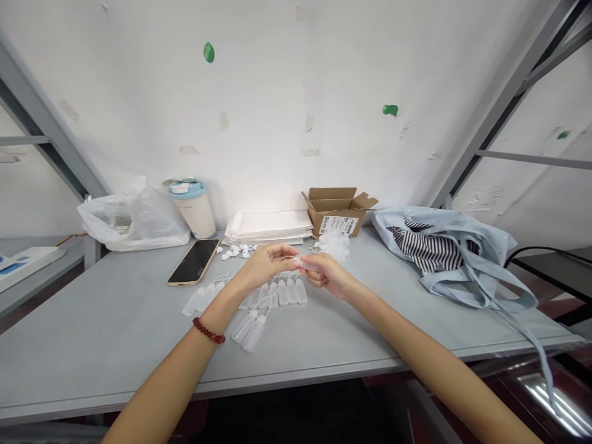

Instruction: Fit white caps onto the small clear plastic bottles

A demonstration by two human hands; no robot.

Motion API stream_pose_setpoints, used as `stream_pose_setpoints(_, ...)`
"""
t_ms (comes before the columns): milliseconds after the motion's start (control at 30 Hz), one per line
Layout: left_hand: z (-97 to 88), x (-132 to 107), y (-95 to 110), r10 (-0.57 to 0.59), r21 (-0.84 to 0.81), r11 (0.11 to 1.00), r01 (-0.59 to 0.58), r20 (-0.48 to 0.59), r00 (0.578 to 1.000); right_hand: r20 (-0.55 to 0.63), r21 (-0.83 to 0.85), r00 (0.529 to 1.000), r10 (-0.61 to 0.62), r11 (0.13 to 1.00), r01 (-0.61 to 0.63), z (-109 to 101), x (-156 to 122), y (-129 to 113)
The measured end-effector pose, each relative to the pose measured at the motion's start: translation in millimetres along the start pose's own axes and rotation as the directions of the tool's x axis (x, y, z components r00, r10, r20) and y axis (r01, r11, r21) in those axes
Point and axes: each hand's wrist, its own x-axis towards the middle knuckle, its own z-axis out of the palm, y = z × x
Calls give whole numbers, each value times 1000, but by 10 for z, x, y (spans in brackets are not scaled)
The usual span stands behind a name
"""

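My left hand [266, 266] and my right hand [326, 274] meet above the grey table [115, 333], both pinching a small clear plastic piece [301, 262] between the fingertips. A red bead bracelet [208, 331] sits on my left wrist. Under the hands lies a row of several small clear squeeze bottles [277, 293] with tethered caps. Two more bottles [250, 330] lie closer to me. A small heap of white caps [238, 250] lies beyond the hands.
A phone [194, 261] lies face up at left. Behind stand a plastic bag [132, 219], a lidded cup [194, 206], a stack of white sheets [271, 226] and an open cardboard box [338, 209]. A blue cloth bag [456, 256] lies at right.
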Motion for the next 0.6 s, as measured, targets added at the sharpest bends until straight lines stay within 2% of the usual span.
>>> stream_pose_setpoints(167,8,-9,3,-64,41,997,62,37,997,-10,-33,1000,-7,999,7,17,-13,-4)
stream_pose_setpoints(433,59,7,-38,121,98,988,-121,5,993,34,44,999,22,999,-23,-13,-9,6)
stream_pose_setpoints(600,58,0,-25,66,31,997,-66,25,998,31,57,999,22,998,-24,-3,-4,-4)
